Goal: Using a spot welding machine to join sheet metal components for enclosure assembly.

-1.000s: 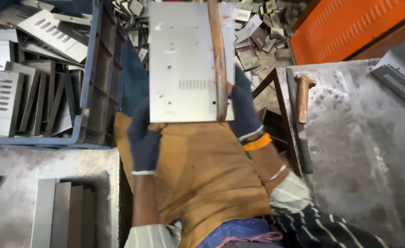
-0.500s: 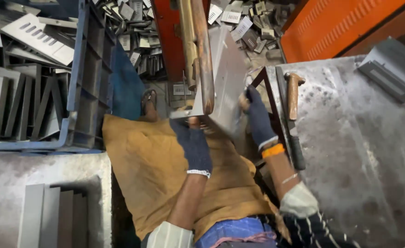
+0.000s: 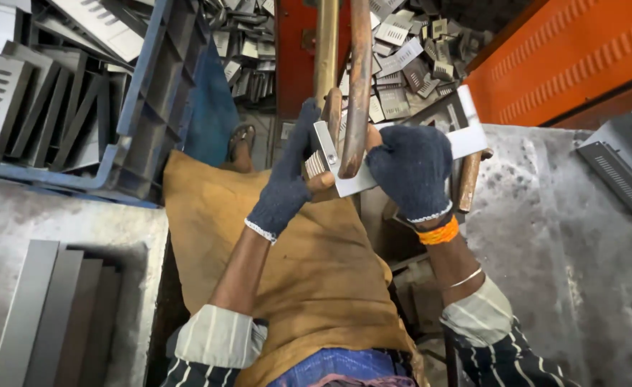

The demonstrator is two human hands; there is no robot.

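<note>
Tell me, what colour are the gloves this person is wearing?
Dark navy blue knit with whitish cuffs, on both the left hand and right hand; seen in the head view.

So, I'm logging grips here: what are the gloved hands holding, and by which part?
Both hold one grey sheet-metal panel: the left hand pinches its near left end, the right hand grips its middle, over the near edge.

A scuffed grey metal counter (image 3: 545,236) runs along the right; a dark louvred panel (image 3: 616,175) lies flat on it near the far edge. Lower left, a lower grey surface (image 3: 15,208), perhaps another counter, carries a row of flat grey strips (image 3: 51,315) laid side by side.
</note>
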